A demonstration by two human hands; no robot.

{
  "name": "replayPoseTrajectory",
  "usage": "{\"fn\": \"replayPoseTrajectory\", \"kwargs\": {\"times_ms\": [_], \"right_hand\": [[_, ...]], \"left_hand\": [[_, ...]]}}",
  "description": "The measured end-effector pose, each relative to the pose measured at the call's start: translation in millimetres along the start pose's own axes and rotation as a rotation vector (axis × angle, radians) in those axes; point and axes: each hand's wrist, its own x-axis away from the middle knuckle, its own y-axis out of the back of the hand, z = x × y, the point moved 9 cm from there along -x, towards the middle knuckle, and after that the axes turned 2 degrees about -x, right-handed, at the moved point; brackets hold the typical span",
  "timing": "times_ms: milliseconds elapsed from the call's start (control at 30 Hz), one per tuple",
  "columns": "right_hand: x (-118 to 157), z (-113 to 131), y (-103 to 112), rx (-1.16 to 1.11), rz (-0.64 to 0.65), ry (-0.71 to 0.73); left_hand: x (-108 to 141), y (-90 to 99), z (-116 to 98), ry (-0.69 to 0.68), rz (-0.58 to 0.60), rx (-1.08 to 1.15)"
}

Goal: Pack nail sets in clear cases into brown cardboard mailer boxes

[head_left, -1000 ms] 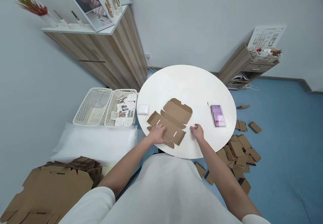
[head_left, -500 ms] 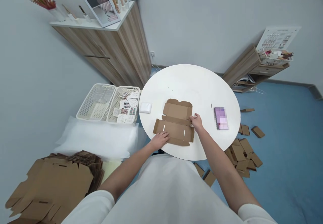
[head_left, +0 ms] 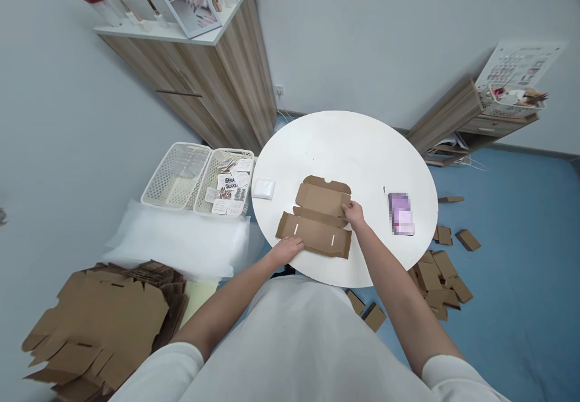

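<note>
An unfolded brown cardboard box [head_left: 317,233] lies on the white round table [head_left: 335,142], its side flaps partly raised and two white slots in its near panel. My left hand [head_left: 288,249] rests at the near edge of this panel, its fingertips on the cardboard; whether they grip it is unclear. At the right edge, near the fold between the two panels, my right hand [head_left: 352,213] has its fingers closed on the cardboard. A white packet [head_left: 263,188] lies at the table's left edge, and a blurred purple item [head_left: 401,213] is on the right side.
Left of the table stand two white baskets [head_left: 176,175], one holding cards, above translucent wrap [head_left: 181,233]. Flat cardboard blanks [head_left: 104,311] are stacked at lower left. Folded small boxes [head_left: 435,275] lie on the blue floor at right. Cabinets stand behind.
The near panel's flaps stand up more, and its near edge has lifted slightly. My hands stay at nearly the same places on the cardboard. The camera view has shifted a little.
</note>
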Motion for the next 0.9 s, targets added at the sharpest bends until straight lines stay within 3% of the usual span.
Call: {"fn": "replayPoseTrajectory", "kwargs": {"times_ms": [200, 333, 500, 633, 733, 800, 900], "right_hand": [[4.4, 3.2, 3.8, 0.058, 0.045, 0.060], [12.1, 1.7, 4.0, 0.068, 0.131, 0.066], [28.4, 0.2, 10.0, 0.129, 0.156, 0.077], [60.8, 21.4, 15.3, 0.617, -0.007, 0.391], [93.4, 14.8, -24.1, 1.029, 0.238, 0.671], [102.8, 1.0, -36.8, 1.184, 0.314, 0.711], [100.3, -9.6, -37.9, 1.263, 0.275, 0.685]], "left_hand": [[-12.8, 28.4, 11.5, 0.196, -0.194, -0.127], [-29.7, 36.5, 18.6, 0.254, -0.150, -0.147], [-43.2, 34.3, 21.5, 0.227, -0.094, -0.046], [-48.0, 33.5, 21.7, 0.230, -0.105, 0.027], [-53.7, 35.8, 17.4, 0.231, -0.115, 0.040], [-56.3, 38.7, 12.9, 0.222, -0.128, 0.035], [-48.1, 42.8, 14.9, 0.290, -0.192, 0.038]]}}
